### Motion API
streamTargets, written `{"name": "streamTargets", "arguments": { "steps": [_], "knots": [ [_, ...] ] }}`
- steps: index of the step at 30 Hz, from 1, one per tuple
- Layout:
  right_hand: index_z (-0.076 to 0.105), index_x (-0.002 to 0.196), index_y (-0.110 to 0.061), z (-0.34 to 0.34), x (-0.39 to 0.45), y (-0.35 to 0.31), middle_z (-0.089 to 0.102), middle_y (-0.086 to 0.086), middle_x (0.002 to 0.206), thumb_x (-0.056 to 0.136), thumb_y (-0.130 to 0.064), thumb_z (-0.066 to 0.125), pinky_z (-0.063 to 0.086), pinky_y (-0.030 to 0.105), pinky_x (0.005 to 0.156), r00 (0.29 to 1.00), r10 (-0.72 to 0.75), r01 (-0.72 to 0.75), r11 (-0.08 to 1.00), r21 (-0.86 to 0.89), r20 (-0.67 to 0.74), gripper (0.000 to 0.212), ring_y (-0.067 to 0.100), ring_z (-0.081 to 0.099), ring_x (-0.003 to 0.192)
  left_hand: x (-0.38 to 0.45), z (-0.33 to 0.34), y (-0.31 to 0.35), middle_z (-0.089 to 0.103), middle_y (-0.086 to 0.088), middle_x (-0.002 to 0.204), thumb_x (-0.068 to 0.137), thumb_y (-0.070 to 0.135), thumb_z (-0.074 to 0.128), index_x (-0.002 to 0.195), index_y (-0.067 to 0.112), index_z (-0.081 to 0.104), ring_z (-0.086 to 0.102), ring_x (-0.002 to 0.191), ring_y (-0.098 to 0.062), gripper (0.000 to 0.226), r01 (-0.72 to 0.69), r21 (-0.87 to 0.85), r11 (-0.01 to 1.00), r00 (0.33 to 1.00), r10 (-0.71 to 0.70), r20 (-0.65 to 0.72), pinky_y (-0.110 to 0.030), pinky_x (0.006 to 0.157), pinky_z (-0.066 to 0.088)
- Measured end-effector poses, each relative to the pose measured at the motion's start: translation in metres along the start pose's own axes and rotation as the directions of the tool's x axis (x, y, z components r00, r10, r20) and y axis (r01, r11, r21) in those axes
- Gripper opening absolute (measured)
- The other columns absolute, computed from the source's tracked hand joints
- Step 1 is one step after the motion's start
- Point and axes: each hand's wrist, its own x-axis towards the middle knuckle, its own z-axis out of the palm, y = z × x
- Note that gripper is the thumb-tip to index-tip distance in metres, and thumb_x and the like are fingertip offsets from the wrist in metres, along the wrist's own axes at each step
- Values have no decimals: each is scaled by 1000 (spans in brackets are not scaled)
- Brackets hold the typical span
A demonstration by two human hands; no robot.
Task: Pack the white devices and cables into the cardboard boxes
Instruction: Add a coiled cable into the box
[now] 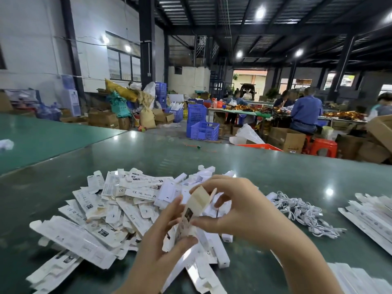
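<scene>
Both my hands hold one small white cardboard box (196,205) above the green table. My left hand (165,236) grips its lower end between thumb and fingers. My right hand (235,205) pinches the box's side, with fingers curled over its open top flap. A large heap of flat white boxes (101,215) lies under and left of my hands. A white device (220,249) lies on the table just below my right hand. White cables (303,213) sit in a tangled pile to the right.
A row of white boxes (371,217) lies at the far right edge, and more lie at the bottom right (358,279). Beyond the green table (148,153) are blue crates (203,130), brown cartons and several seated people at another table.
</scene>
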Motion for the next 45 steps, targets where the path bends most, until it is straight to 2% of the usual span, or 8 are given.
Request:
{"name": "streamTargets", "arguments": {
  "steps": [8, 15, 22, 27, 29, 35, 40, 45],
  "knots": [
    [63, 64, -9, 9, 1, 1, 62, -1, 68, 78, -18, 75, 46, 22, 58, 993, 0, 9, 997, 79, -116, 20, 12, 58, 63, 2, 0, 8, 73, 0, 68, 55, 26, 89, 75, 36, 77, 64, 57, -4, 26, 115, -116, 986, 978, -133, -161, -11, 53, 46],
    [67, 71, -8, -10, 0, 11, 69, 7, 73, 79, -19, 74, 51, 44, 71, 959, 99, -63, 988, 141, -267, 15, 25, 63, 72, 2, -6, 10, 75, -4, 92, 70, 45, 70, 101, 38, 71, 71, 86, -27, 32, 274, -123, 954, 954, -254, 157, -42, 79, 56],
    [66, 73, -20, 3, 3, 4, 67, -5, 75, 81, -20, 72, 51, 35, 69, 961, 33, -19, 998, 51, -273, 11, 15, 62, 71, -1, 0, 7, 75, -8, 86, 75, 24, 66, 96, 37, 74, 72, 70, -30, 26, 274, -261, 926, 960, -278, 21, -23, 61, 56],
    [61, 104, -29, -6, -2, -1, 71, -2, 81, 72, -23, 74, 58, 31, 71, 926, 72, 76, 926, 370, -370, 35, 14, 70, 69, -2, 5, 10, 74, -13, 80, 72, 23, 65, 91, 32, 75, 72, 66, -31, 23, 218, -325, 920, 961, -260, -93, -24, 58, 56],
    [60, 107, -29, -8, -5, -5, 71, -3, 86, 71, -27, 71, 57, 29, 73, 921, 18, 129, 929, 348, -390, 38, 14, 70, 75, -3, 7, 11, 74, -13, 80, 74, 25, 71, 90, 33, 75, 71, 66, -32, 18, 203, -328, 923, 960, -253, -120, -25, 58, 56],
    [59, 107, -32, -6, -5, -8, 69, -11, 81, 79, -19, 74, 55, 28, 74, 953, -4, 77, 970, 230, -304, 34, 13, 67, 75, -10, 18, 13, 75, -3, 85, 62, 48, 70, 94, 41, 71, 73, 77, -25, 32, 169, -247, 954, 977, -195, -82, -26, 66, 57],
    [60, 108, -36, -5, -9, -12, 65, -16, 79, 76, -37, 73, 53, 20, 71, 965, -8, 62, 978, 199, -262, 35, 7, 66, 74, -16, 21, 15, 73, 8, 98, 67, 43, 69, 110, 53, 52, 70, 85, -21, 47, 107, -76, 991, 993, -110, -44, -38, 75, 59],
    [59, 120, -30, 1, -10, -19, 63, -21, 80, 82, -23, 73, 50, 18, 80, 998, -56, 56, 982, 179, -4, 41, 4, 64, 82, -19, 21, 27, 72, -10, 91, 69, 30, 65, 114, 44, 55, 68, 65, -32, 48, -66, -249, 966, 979, 14, -205, -37, 66, 57]
  ]
}}
